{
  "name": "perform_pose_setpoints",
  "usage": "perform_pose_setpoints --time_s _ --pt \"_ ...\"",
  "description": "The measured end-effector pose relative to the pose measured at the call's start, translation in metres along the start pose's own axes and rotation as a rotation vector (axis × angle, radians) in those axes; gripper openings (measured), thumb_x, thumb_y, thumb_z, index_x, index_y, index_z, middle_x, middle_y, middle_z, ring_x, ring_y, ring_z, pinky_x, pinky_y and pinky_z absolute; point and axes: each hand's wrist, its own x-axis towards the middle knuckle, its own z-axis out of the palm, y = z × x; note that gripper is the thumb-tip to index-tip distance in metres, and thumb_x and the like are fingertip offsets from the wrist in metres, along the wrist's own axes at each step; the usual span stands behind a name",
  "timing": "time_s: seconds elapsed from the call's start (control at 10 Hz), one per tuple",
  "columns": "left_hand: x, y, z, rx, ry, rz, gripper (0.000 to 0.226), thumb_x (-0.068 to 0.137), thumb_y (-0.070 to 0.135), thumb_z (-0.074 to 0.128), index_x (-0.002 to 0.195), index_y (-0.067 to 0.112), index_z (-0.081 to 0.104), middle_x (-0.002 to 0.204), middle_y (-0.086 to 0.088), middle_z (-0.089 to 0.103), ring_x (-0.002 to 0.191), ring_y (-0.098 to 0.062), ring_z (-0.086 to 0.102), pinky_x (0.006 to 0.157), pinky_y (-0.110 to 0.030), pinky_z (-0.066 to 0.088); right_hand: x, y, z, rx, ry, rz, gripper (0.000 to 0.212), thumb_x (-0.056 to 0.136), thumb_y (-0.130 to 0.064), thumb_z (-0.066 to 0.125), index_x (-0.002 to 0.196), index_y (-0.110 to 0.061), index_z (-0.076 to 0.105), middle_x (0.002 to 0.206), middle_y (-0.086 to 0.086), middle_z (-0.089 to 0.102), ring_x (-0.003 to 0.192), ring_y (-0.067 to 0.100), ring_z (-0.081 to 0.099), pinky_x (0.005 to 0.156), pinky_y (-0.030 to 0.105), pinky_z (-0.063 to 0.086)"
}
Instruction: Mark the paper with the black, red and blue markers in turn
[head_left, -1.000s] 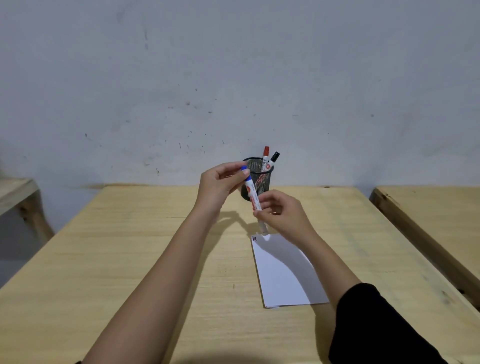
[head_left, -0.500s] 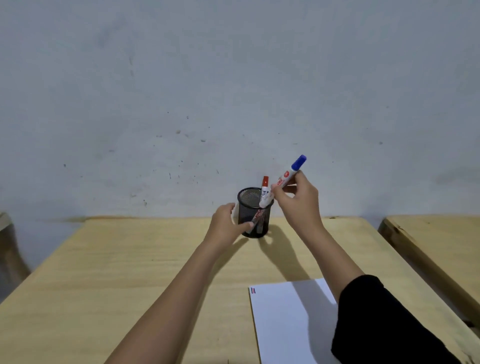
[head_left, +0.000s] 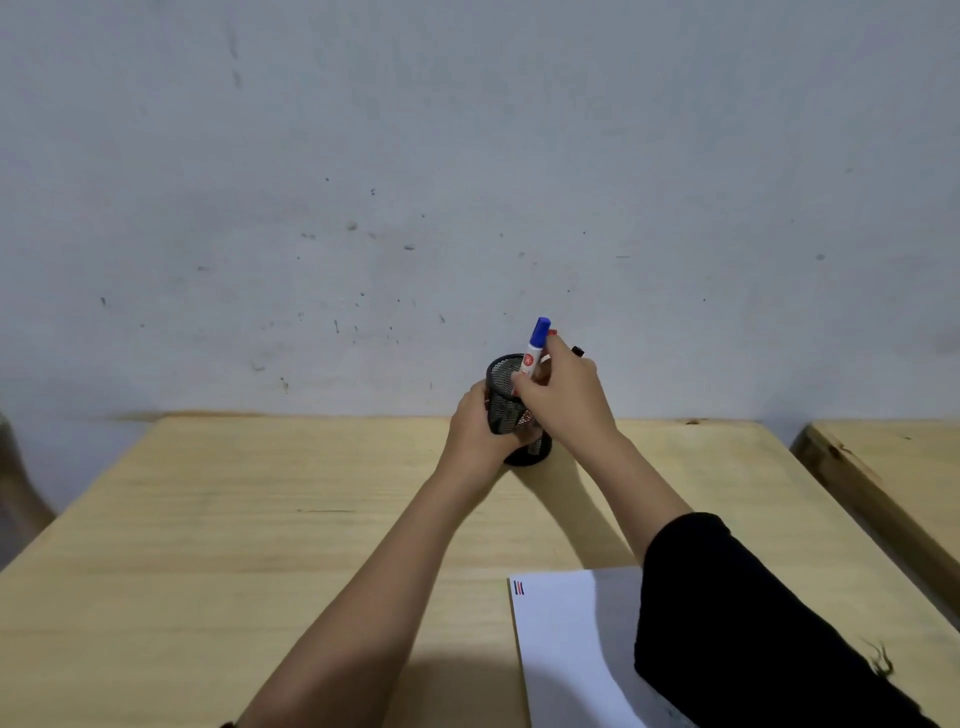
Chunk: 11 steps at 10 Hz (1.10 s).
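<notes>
Nearest, the paper (head_left: 571, 644) lies flat on the table (head_left: 260, 519), partly under the sleeve (head_left: 753, 623); its top-left corner carries three short marks (head_left: 518, 587), seemingly black, red and blue, though they are small. By that the marking looks done.

Farther out, the left hand (head_left: 475, 434) wraps the mesh cup (head_left: 506, 402) and steadies it on the table. The right hand (head_left: 563, 397) pinches the blue marker (head_left: 535, 348) at mid-barrel, cap up, its lower end inside the cup. Behind that hand a black cap (head_left: 578, 351) pokes out; a sliver of red beside the blue cap may be the red marker.

The marker is light, stiff and smooth-barrelled, so a fingertip pinch near the middle suits it. The cup is light too and would likely tip without the holding hand.
</notes>
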Motion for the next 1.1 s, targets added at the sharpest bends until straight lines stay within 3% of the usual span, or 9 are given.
perform_pose_setpoints --time_s 0.2,0.3,0.4,0.5,0.6,0.7,0.9,1.0,1.1 --pt "0.003 -0.003 -0.001 -0.021 -0.011 -0.027 0.052 0.070 0.010 0.079 0.111 0.024 0.051 0.119 -0.005 0.060 0.102 -0.013 0.060 0.071 -0.015 0.046 0.000 -0.004 0.002 -0.192 -0.106 -0.003 0.014 0.085 -0.024 0.055 0.080 -0.011 0.050 0.076 0.004 0.057 0.078 0.027 0.057 0.069 0.033 0.039" --pt "0.004 -0.003 -0.002 -0.007 -0.020 -0.026 0.053 0.068 0.010 0.080 0.111 0.024 0.051 0.118 -0.005 0.060 0.103 -0.015 0.060 0.071 -0.017 0.046 0.000 -0.006 0.001 -0.189 -0.103 0.017 0.014 0.085 -0.024 0.054 0.079 -0.012 0.050 0.070 -0.001 0.052 0.077 0.027 0.056 0.072 0.034 0.041" --pt "0.005 -0.002 -0.003 0.053 -0.023 -0.021 0.050 0.069 0.012 0.080 0.107 0.024 0.051 0.115 -0.003 0.060 0.093 -0.005 0.059 0.065 -0.008 0.044 0.000 -0.004 0.000 -0.104 -0.088 0.065 0.012 0.079 -0.018 0.056 0.072 -0.014 0.046 0.072 0.005 0.054 0.072 0.028 0.053 0.063 0.033 0.042" --pt "0.004 -0.001 -0.005 0.088 -0.032 -0.027 0.043 0.073 0.010 0.077 0.109 0.014 0.054 0.113 -0.005 0.058 0.083 0.004 0.054 0.057 0.001 0.040 -0.001 -0.005 -0.005 -0.060 -0.070 0.084 0.012 0.076 -0.016 0.060 0.078 -0.006 0.054 0.076 0.011 0.059 0.073 0.027 0.054 0.059 0.031 0.041" --pt "0.004 0.000 -0.005 0.125 -0.027 -0.037 0.042 0.075 0.009 0.076 0.110 0.011 0.054 0.116 -0.009 0.057 0.082 0.002 0.053 0.056 0.002 0.040 -0.003 -0.007 -0.012 -0.013 -0.039 0.094 0.014 0.075 -0.014 0.063 0.087 -0.008 0.059 0.090 0.015 0.064 0.086 0.026 0.059 0.072 0.035 0.051" --pt "0.004 0.003 -0.005 0.151 -0.016 -0.029 0.037 0.076 0.011 0.074 0.108 0.010 0.055 0.114 -0.009 0.057 0.080 0.002 0.052 0.056 0.002 0.039 -0.005 -0.009 -0.020 0.010 -0.017 0.087 0.019 0.076 -0.013 0.064 0.095 -0.009 0.061 0.096 0.012 0.064 0.083 0.025 0.061 0.075 0.034 0.053" --pt "-0.004 0.024 -0.024 0.382 -0.079 -0.054 0.067 0.079 0.028 0.072 0.136 0.008 0.041 0.138 -0.009 0.045 0.127 -0.023 0.044 0.100 -0.031 0.038 -0.020 -0.018 -0.042 0.015 -0.015 0.070 0.033 0.082 -0.012 0.058 0.114 -0.010 0.055 0.105 0.007 0.059 0.091 0.021 0.058 0.075 0.030 0.049" --pt "-0.014 0.036 -0.032 0.441 -0.122 -0.084 0.069 0.082 0.029 0.069 0.139 0.008 0.037 0.143 -0.009 0.041 0.131 -0.022 0.040 0.102 -0.030 0.035 -0.028 -0.023 -0.051 0.025 0.002 0.078 0.034 0.085 -0.011 0.057 0.118 -0.010 0.052 0.102 0.002 0.054 0.090 0.019 0.055 0.075 0.026 0.043" --pt "-0.051 0.034 -0.036 0.466 -0.192 -0.101 0.057 0.084 0.028 0.066 0.134 0.011 0.044 0.140 -0.006 0.045 0.124 -0.019 0.047 0.099 -0.025 0.038 -0.057 -0.012 -0.056 0.001 0.025 0.101 0.034 0.086 -0.018 0.058 0.119 -0.009 0.052 0.112 0.006 0.057 0.109 0.022 0.055 0.080 0.025 0.040"
